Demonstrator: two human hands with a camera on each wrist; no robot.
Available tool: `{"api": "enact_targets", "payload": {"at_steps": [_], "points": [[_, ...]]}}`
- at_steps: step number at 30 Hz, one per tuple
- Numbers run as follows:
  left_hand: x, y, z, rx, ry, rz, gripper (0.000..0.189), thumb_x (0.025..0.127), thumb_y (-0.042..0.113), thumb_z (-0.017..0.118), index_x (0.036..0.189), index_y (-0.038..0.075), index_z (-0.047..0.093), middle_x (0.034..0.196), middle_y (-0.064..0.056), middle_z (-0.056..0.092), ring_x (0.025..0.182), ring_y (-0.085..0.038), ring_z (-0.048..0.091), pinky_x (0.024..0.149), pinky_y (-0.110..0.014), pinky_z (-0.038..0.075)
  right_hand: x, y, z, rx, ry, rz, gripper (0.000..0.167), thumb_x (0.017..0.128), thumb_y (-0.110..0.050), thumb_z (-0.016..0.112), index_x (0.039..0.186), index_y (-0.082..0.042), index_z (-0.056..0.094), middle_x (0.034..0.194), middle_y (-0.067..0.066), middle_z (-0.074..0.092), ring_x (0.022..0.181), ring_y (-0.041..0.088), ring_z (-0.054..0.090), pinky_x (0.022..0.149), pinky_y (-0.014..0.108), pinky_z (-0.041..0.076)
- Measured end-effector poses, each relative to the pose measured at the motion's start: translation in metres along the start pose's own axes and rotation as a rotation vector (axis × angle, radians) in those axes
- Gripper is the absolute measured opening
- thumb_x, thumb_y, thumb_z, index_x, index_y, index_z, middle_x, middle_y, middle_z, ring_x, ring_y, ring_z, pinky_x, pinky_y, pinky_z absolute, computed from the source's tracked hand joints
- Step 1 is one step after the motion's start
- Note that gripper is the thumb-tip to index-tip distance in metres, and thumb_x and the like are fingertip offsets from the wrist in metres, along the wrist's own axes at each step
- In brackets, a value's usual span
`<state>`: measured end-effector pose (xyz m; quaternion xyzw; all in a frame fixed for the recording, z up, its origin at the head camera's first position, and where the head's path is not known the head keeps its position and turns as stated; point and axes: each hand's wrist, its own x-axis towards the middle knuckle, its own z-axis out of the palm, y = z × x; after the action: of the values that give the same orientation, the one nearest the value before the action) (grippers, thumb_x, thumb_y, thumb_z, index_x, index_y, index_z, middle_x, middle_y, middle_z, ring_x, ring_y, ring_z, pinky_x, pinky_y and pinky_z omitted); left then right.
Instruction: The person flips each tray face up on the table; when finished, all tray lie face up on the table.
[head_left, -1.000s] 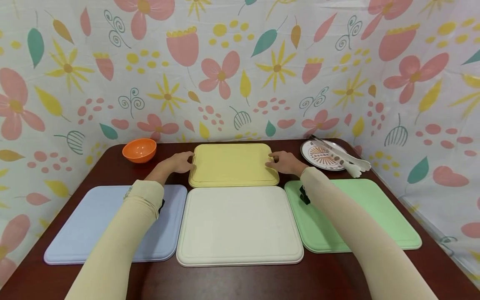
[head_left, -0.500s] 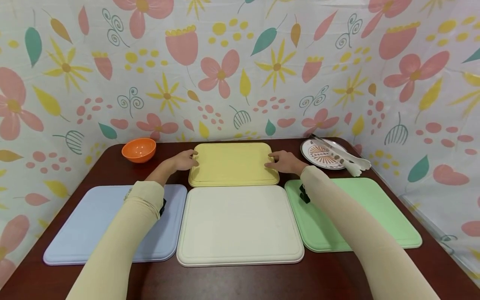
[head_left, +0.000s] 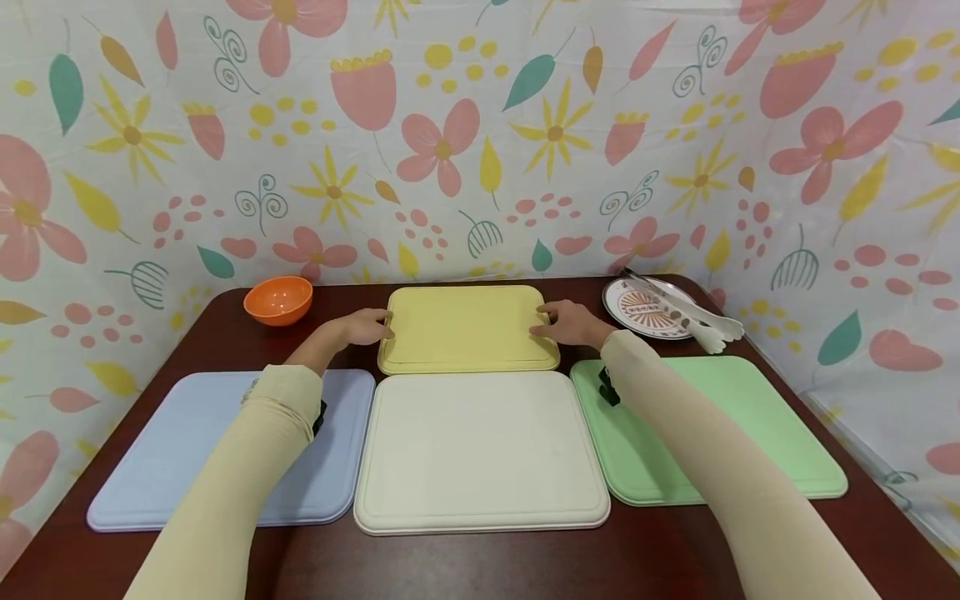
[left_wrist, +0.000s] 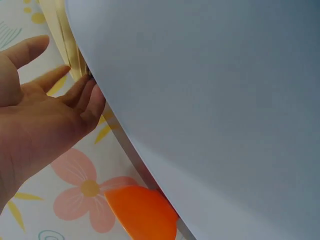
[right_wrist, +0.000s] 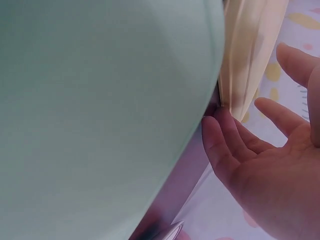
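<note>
At the back middle of the table lies a yellow board with rounded corners and a groove along its rim. My left hand is at its left edge, fingertips against it. On the opposite side, my right hand has its fingertips at the right edge. In the left wrist view the left hand has fairly straight fingers, the thumb raised apart. The right wrist view shows the right hand with lightly bent fingers at the yellow board, thumb also apart. Neither hand visibly grips it.
A white board lies in front, between a blue board and a green board. An orange bowl stands back left. Tongs lie across a patterned plate at back right. A flowered curtain borders the table.
The left hand shifts very slightly at the yellow board's left edge. Boards, bowl, plate and tongs stay in place.
</note>
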<state>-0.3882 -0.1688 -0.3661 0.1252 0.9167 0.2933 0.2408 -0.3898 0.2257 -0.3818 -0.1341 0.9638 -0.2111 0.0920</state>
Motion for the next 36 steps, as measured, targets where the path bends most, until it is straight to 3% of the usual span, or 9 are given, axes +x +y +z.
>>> {"api": "enact_targets", "payload": {"at_steps": [10,16,24,29,36], "points": [[-0.0007,-0.0016,-0.0009,0.036,-0.046,-0.003,0.065,0.103,0.022,0.046,0.159,0.006,0.016,0.163,-0.022,0.011,0.149,-0.04,0.007,0.117,-0.056,0.015,0.0048,-0.0017,0.0003,-0.031,-0.036,0.008,0.063,0.095,-0.031,0.068,0.145,0.0,0.047,0.137,0.024,0.054,0.118,0.035,0.055,0.098,0.048,0.045],[-0.0013,0.0022,0.0005,0.01,-0.033,-0.009,0.065,0.102,0.022,0.046,0.158,0.004,0.017,0.163,-0.02,0.015,0.148,-0.04,0.012,0.117,-0.055,0.019,0.0052,-0.0016,-0.0005,-0.015,-0.038,0.01,0.06,0.094,-0.028,0.069,0.144,0.0,0.049,0.137,0.024,0.053,0.117,0.035,0.054,0.097,0.047,0.046],[0.0016,0.0039,0.0028,-0.146,-0.029,-0.023,0.071,0.099,0.019,0.053,0.158,0.002,0.017,0.163,-0.019,0.015,0.149,-0.036,0.012,0.118,-0.052,0.019,0.003,-0.0051,0.002,0.036,-0.006,0.044,0.059,0.091,-0.024,0.072,0.142,-0.002,0.052,0.13,0.024,0.056,0.108,0.032,0.056,0.093,0.045,0.047],[0.0009,0.0026,0.0033,-0.287,-0.053,-0.028,0.074,0.099,0.018,0.055,0.158,0.0,0.013,0.164,-0.017,0.01,0.15,-0.033,0.01,0.119,-0.05,0.017,0.0042,-0.0036,0.0045,0.085,0.016,0.064,0.061,0.088,-0.023,0.076,0.141,-0.002,0.054,0.128,0.023,0.057,0.106,0.03,0.057,0.09,0.043,0.049],[-0.0004,0.0033,0.0016,-0.472,-0.031,-0.018,0.077,0.099,0.014,0.055,0.158,0.002,0.006,0.166,-0.013,0.002,0.151,-0.031,0.005,0.12,-0.051,0.013,0.005,-0.0037,0.0026,0.146,0.028,0.077,0.062,0.087,-0.02,0.077,0.142,-0.002,0.053,0.126,0.023,0.056,0.1,0.028,0.055,0.083,0.038,0.048]]}}
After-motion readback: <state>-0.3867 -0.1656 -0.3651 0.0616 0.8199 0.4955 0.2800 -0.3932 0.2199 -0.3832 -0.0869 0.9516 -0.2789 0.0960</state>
